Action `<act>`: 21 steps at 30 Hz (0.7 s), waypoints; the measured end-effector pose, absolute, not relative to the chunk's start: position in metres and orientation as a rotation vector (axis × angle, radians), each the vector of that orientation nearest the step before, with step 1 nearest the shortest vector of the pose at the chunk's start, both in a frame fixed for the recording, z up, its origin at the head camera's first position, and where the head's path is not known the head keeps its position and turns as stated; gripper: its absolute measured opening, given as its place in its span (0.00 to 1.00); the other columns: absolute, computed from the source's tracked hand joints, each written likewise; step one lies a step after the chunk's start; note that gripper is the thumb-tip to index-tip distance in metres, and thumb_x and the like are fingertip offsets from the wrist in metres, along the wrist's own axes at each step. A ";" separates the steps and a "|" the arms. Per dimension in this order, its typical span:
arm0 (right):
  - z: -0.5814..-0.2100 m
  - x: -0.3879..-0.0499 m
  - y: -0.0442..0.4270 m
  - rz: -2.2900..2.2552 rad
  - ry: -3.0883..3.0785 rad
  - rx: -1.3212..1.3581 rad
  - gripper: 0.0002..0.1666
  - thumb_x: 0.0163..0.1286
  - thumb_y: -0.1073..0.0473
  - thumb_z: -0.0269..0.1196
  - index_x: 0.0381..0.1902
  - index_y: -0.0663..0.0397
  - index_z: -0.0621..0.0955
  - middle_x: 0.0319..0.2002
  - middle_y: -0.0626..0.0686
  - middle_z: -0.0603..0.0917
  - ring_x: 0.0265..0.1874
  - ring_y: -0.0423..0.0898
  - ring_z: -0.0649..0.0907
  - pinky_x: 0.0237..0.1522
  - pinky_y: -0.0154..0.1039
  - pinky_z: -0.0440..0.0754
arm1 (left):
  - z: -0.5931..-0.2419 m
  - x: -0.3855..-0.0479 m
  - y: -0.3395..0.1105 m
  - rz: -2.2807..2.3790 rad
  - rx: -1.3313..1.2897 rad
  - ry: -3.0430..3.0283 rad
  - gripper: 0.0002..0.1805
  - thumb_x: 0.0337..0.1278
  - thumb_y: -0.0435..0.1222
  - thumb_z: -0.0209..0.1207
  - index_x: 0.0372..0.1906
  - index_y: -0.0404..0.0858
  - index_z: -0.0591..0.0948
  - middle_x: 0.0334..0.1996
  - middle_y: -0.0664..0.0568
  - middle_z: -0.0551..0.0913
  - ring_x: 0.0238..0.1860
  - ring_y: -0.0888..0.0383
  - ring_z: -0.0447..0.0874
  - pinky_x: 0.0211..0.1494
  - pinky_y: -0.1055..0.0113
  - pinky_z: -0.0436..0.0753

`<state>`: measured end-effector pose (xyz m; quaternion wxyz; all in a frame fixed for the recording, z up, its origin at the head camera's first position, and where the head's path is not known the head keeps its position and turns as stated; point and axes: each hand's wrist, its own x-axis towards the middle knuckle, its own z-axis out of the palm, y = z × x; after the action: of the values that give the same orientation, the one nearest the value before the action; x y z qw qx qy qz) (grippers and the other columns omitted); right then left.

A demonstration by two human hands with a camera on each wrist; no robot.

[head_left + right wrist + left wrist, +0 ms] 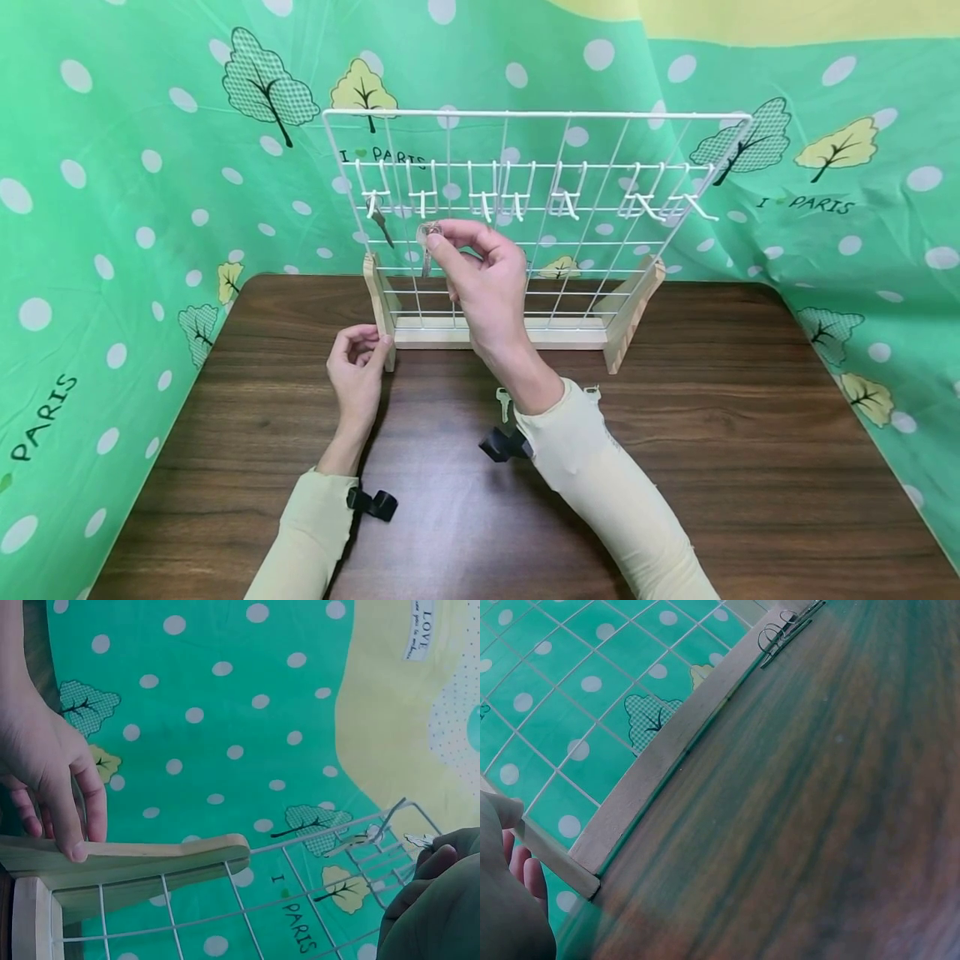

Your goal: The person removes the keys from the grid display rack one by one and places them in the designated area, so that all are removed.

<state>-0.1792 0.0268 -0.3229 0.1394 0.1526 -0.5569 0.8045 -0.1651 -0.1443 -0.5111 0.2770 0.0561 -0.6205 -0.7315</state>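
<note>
My right hand pinches a metal key by its head, in front of the left part of a white wire grid rack. Another key hangs from the leftmost hook; it also shows in the right wrist view as a hanging key. My left hand grips the front of the rack's left wooden leg, thumb on one side and fingers on the other. In the right wrist view, the left thumb lies over the leg's edge.
Several more white hooks line the grid to the right. On the brown table lie a key and part of another, partly behind my right sleeve. A green dotted cloth hangs behind.
</note>
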 end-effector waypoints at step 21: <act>-0.341 -0.168 0.040 2.322 -1.670 0.394 0.06 0.71 0.73 0.70 0.43 0.72 0.88 0.32 0.43 0.89 0.13 0.35 0.69 0.18 0.28 0.65 | -0.512 -0.165 -0.144 -1.959 0.153 -1.677 0.16 0.63 0.21 0.73 0.51 0.18 0.81 0.39 0.56 0.86 0.40 0.62 0.84 0.42 0.75 0.82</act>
<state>-0.1683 0.0403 -0.3413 0.1269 0.1354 -0.5737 0.7977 -0.1653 -0.1442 -0.5119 0.2755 0.0570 -0.6240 -0.7290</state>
